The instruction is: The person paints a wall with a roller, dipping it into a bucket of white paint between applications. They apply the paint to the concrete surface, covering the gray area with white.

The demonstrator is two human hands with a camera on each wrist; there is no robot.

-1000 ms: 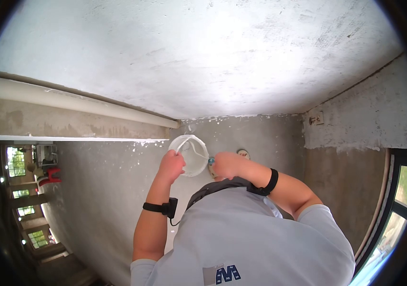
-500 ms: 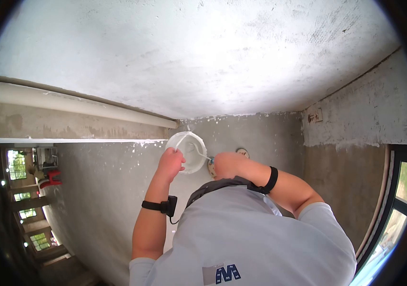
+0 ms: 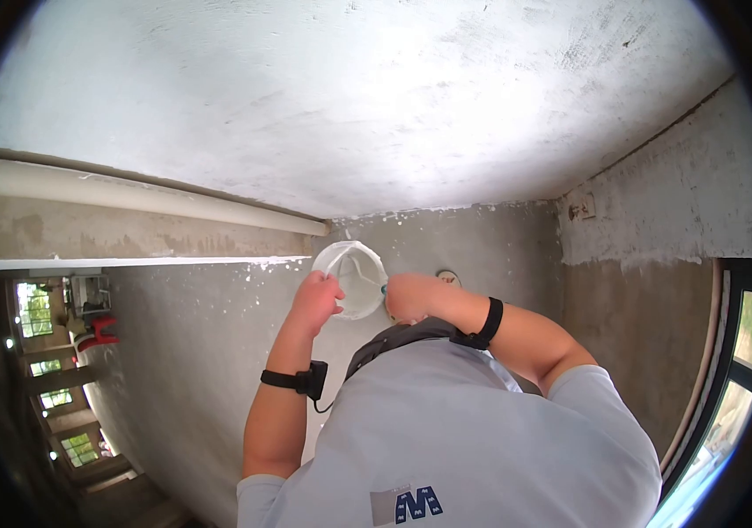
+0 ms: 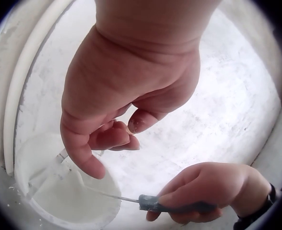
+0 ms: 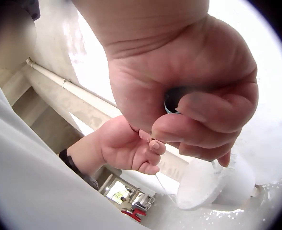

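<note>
My left hand (image 3: 314,304) is at the near left rim of a white bucket (image 3: 365,304), fingers curled round its thin handle. In the right wrist view, that handle (image 5: 166,188) runs from the fingers of the left hand (image 5: 129,146) down to the rim. My right hand (image 3: 411,297) grips a tool by its dark handle (image 4: 153,203), right of the bucket. The tool's thin metal shaft (image 4: 114,196) reaches over the bucket's opening, and its far end is lost against pale, whitish contents. Fingers hide most of the tool's handle.
A round, pale lid-like thing (image 3: 448,278) lies on the grey floor beyond the right hand. White splashes dot the floor by the bucket. A pale wall (image 3: 376,106) rises ahead, with a pipe (image 3: 156,198) along the left. A red chair (image 3: 99,333) stands far left.
The right hand has shifted slightly left toward the bucket, with the tool's handle right at the rim. The bucket has swayed a little left, then back right; the left hand keeps hold of its handle.
</note>
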